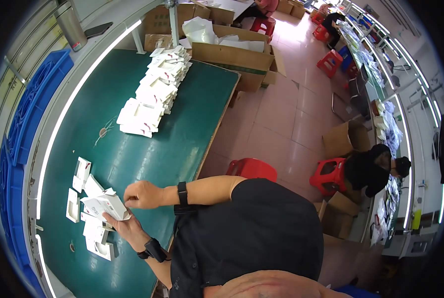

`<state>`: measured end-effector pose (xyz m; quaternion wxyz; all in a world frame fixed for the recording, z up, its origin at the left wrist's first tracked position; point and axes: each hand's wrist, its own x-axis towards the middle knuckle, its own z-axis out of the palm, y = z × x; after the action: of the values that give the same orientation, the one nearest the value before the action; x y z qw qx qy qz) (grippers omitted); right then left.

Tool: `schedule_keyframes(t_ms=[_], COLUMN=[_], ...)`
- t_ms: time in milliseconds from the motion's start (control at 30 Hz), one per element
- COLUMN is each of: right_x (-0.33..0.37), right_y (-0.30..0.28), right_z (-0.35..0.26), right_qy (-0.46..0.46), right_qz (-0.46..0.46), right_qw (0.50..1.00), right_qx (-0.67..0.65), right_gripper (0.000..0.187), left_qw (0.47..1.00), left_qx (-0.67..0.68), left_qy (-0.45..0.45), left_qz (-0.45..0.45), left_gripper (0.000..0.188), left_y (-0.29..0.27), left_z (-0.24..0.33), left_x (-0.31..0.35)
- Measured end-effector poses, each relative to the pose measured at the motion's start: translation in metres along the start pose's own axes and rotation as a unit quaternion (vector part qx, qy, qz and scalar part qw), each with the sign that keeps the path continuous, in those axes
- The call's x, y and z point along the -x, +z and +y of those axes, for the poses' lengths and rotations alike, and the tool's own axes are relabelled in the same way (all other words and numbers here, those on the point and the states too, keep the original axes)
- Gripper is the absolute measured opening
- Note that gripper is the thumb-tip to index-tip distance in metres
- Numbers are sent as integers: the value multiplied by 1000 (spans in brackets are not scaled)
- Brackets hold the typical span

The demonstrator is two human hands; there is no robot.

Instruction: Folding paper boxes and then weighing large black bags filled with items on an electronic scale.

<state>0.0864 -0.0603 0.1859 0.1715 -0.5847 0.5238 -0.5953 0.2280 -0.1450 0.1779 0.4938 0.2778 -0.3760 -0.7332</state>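
A small white carton (pixel 104 205) with its end flaps standing out is gripped in my left hand (pixel 127 229), the thumb lying on its printed face. Close beside the carton's right end, my right hand (pixel 142 194) has its fingers curled in; what they hold, if anything, is hidden. Several white pieces lie around the carton on the green table (pixel 147 166): a shallow open box (pixel 82 170), a frame-like tray (pixel 73 205) and an overlapping pile (pixel 96 232) below. Farther off, a long row of stacked white cartons (pixel 152 92) leans toward the back.
Blue plastic bins (pixel 38 102) line the left side, near a steel flask (pixel 70 26) and a phone (pixel 98 30) on a ledge. A large cardboard box (pixel 234 55) stands beyond the table's far edge. A red stool (pixel 252 169) is behind me; a seated co-worker (pixel 371 171) is at right.
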Motion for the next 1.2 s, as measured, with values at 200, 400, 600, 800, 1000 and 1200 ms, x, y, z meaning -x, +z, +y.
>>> schedule_keyframes(t_ms=[200, 400, 600, 800, 1000, 1200], right_x=[-3, -4, -2, 6, 3, 7], right_y=[-14, -14, -5, -8, -33, -23], right_z=[-9, -7, 17, 26, 3, 39], right_qy=[162, 175, 164, 124, 145, 237], right_qz=[32, 63, 43, -100, -166, -109], right_qw=[986, 978, 982, 984, 957, 934], right_qx=[32, 97, 81, -81, -190, -245], right_gripper=[29, 29, 28, 30, 23, 20], left_qw=[991, 993, 993, 997, 998, 999], left_qx=[104, 82, 69, 12, 1, -23], left_qy=[-82, -68, -84, -67, -43, -44], left_qz=[21, -40, -43, 21, 55, 20], left_gripper=[49, 51, 55, 60, 63, 48], left_y=[36, 49, 43, 17, 3, -18], left_z=[-1, -6, -12, -20, -23, -37], left_x=[8, 15, 10, -7, -11, -12])
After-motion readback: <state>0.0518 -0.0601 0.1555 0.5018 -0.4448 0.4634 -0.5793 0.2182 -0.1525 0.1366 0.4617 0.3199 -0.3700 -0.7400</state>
